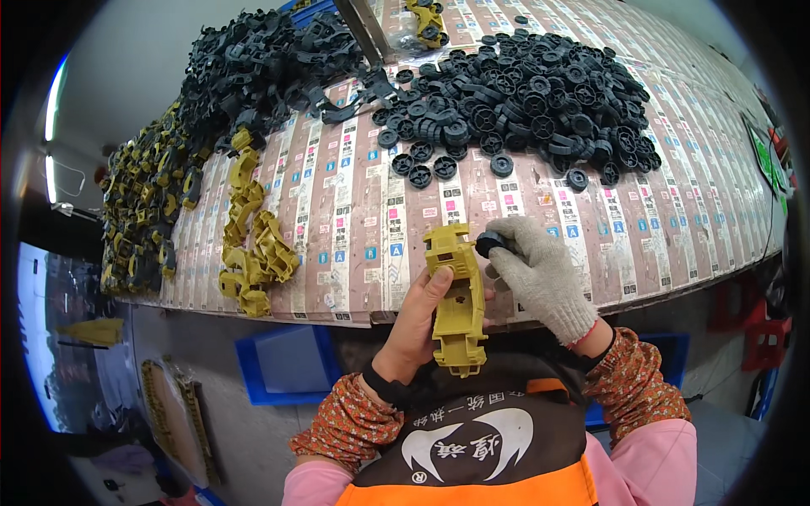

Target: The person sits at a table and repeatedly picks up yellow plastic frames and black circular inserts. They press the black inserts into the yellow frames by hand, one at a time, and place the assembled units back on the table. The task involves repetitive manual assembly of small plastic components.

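Big table (709,211) is spreading out ahead, pile of black toy wheels (540,105) sitting on it past hands. Yellow toy-car shell (460,316) is hanging over table's near edge, long side running near to far. Gloved right hand (540,274) is reaching in from right, nearer shell's far end, pinching black wheel. Bare left hand (412,322) is gripping shell's middle from left, thumb pressing on top. Black wheel (489,244) is poking out just right of shell's far end; fingers are hiding part, so maybe touching, maybe not.
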Action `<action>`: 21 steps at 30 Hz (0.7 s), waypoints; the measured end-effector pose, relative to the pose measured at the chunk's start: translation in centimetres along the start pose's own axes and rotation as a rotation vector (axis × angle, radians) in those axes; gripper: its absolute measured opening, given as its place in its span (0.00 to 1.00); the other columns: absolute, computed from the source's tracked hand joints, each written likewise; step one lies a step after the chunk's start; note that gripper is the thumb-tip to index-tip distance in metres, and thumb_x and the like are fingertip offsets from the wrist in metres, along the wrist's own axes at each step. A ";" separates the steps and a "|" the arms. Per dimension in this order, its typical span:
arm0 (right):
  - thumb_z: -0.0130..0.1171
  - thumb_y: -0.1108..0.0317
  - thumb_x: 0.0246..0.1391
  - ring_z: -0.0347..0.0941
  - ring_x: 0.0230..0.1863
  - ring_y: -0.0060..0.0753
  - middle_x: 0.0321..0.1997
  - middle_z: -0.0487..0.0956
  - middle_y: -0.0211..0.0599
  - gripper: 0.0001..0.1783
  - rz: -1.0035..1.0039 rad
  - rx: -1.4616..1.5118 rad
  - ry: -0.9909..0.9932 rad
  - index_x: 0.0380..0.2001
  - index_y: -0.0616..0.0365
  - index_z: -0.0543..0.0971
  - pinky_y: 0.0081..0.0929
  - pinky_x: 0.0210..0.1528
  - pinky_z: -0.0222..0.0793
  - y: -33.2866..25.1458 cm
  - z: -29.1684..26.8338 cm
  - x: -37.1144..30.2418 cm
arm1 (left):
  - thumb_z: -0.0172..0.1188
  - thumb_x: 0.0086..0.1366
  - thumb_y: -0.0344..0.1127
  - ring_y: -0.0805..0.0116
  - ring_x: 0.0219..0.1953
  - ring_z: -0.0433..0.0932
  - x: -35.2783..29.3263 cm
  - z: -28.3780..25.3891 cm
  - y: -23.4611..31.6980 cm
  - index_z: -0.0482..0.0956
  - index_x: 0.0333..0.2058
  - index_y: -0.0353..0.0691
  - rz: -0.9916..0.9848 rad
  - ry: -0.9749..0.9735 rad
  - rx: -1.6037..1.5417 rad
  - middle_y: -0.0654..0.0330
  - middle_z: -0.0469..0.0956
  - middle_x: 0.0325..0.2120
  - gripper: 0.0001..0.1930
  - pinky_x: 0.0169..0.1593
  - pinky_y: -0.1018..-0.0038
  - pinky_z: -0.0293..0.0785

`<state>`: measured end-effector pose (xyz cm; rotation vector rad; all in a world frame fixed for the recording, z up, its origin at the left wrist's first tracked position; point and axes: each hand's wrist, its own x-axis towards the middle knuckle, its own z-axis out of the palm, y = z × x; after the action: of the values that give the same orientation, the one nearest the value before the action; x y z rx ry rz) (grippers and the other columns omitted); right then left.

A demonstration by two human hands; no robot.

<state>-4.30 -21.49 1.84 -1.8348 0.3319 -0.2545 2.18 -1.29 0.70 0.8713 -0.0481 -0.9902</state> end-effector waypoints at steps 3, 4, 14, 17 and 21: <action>0.61 0.74 0.67 0.85 0.41 0.25 0.45 0.84 0.39 0.17 -0.011 -0.009 -0.022 0.58 0.63 0.78 0.25 0.41 0.84 0.0 0.0 -0.2 | 0.60 0.78 0.50 0.59 0.51 0.84 -0.2 -0.4 -0.3 0.64 0.69 0.42 -0.018 -0.025 -0.026 0.55 0.77 0.57 0.30 0.45 0.56 0.92; 0.61 0.74 0.67 0.85 0.41 0.25 0.45 0.84 0.39 0.18 -0.022 -0.005 -0.012 0.58 0.64 0.78 0.26 0.41 0.84 -0.3 0.0 -0.3 | 0.60 0.78 0.49 0.60 0.51 0.84 -0.3 -0.3 -0.3 0.63 0.70 0.42 -0.005 -0.028 -0.008 0.55 0.77 0.57 0.30 0.45 0.57 0.92; 0.64 0.71 0.61 0.87 0.40 0.48 0.41 0.86 0.53 0.18 -0.108 0.044 0.112 0.53 0.62 0.81 0.39 0.44 0.80 -0.4 1.5 -1.4 | 0.62 0.78 0.39 0.66 0.60 0.76 0.4 0.5 -2.4 0.50 0.77 0.46 0.313 0.092 0.289 0.54 0.70 0.64 0.38 0.62 0.67 0.77; 0.62 0.73 0.61 0.86 0.41 0.56 0.41 0.86 0.57 0.16 -0.212 -0.099 0.161 0.52 0.63 0.81 0.44 0.44 0.80 0.0 1.6 -1.8 | 0.62 0.78 0.38 0.62 0.63 0.74 0.8 0.1 -2.9 0.45 0.79 0.44 0.436 0.093 0.523 0.51 0.69 0.65 0.42 0.68 0.65 0.70; 0.58 0.76 0.58 0.84 0.41 0.64 0.37 0.84 0.60 0.15 -0.175 -0.200 0.069 0.49 0.64 0.80 0.47 0.43 0.79 -1.7 1.0 -2.5 | 0.63 0.77 0.36 0.56 0.65 0.72 0.0 1.1 -2.1 0.38 0.80 0.42 0.490 0.050 0.820 0.47 0.68 0.66 0.46 0.72 0.63 0.64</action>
<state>-6.11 -19.26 3.17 -2.0589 0.2515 -0.4186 0.20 -2.55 0.04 1.5372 -0.6313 -0.4625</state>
